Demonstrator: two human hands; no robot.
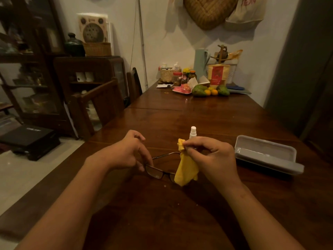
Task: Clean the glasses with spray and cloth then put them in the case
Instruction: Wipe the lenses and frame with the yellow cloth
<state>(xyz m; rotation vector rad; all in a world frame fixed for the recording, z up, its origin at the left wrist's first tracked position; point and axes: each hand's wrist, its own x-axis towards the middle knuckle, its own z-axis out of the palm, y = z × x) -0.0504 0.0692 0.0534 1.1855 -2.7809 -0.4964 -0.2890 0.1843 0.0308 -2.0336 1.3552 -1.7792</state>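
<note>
The left grip (129, 152) pinched the glasses (158, 173) by their left end, low over the table (162, 213); whether they touched it could not be told. The right grip (209, 156) pinched the top of a yellow cloth (186, 168), which hung down over the right lens. The spray (193, 131) stood upright just behind the right grip. The case (264, 152) lay open on the table, right of both grips and apart from them

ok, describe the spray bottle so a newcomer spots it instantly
On the wooden table, look just behind the right hand pinching the yellow cloth. The spray bottle stands there: small, upright, white-capped, the only bottle at the near end.
</note>
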